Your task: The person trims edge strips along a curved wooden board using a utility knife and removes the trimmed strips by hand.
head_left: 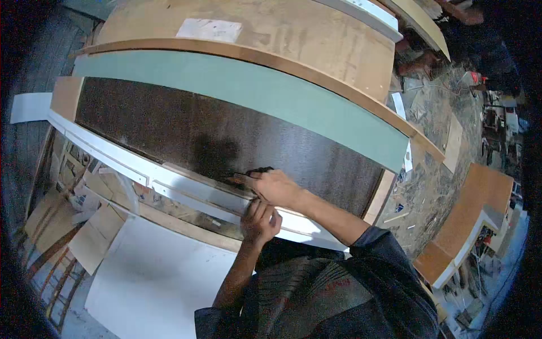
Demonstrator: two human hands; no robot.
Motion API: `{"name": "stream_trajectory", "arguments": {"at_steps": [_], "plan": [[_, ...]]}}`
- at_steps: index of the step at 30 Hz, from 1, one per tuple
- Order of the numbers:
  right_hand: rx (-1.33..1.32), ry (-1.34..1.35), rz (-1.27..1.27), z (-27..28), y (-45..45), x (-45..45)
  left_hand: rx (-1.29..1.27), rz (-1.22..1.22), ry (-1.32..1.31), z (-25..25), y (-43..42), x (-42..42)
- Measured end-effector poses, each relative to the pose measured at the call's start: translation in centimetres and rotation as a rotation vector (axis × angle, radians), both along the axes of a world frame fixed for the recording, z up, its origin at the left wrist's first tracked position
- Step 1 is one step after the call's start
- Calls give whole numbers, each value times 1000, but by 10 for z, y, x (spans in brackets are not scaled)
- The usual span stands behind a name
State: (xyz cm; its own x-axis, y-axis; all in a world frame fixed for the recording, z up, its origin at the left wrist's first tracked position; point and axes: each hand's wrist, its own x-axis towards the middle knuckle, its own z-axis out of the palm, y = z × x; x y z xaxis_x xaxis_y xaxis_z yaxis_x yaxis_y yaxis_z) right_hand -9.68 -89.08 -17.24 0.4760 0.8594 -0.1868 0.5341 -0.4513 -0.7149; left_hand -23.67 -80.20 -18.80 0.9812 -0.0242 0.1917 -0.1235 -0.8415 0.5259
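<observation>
A long dark brown panel (282,152) lies across the bench, with a pale green strip (237,85) along its far side. White edging (107,148) runs along the near side. My right hand (275,187) is closed round a small dark tool, at the panel's near edge; the tool's shape is hard to make out. Just below it, my left hand (260,221) has its fingers curled at the white edging, touching or almost touching my right hand. Whatever its fingertips hold is hidden.
A tan board (293,39) lies beyond the green strip. At the lower left is a large white sheet (158,277), with wood pieces beside it. An orange-brown board (477,198) stands at the right, above a floor littered with scraps.
</observation>
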Motion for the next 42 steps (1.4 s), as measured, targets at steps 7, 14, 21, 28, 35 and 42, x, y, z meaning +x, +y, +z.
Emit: {"name": "stream_trajectory", "arguments": {"at_steps": [7, 14, 21, 28, 35, 42], "plan": [[-65, -17, 12, -12, 58, -3, -20, 8, -33, 2, 4, -3], [-93, -3, 140, -1, 52, 9, 8, 10, -23, 1, 5, -2], [-209, 23, 265, 15, -20, 8, -161, 3, 39, -8, 2, -8], [-251, 31, 230, 25, -147, -17, 24, -21, 53, -8, -3, -13], [-435, 49, 262, 31, -289, -58, -2, 24, 47, -4, -11, -10], [-546, 0, 335, 45, -343, -62, 42, 1, -37, -8, -6, -7]]}}
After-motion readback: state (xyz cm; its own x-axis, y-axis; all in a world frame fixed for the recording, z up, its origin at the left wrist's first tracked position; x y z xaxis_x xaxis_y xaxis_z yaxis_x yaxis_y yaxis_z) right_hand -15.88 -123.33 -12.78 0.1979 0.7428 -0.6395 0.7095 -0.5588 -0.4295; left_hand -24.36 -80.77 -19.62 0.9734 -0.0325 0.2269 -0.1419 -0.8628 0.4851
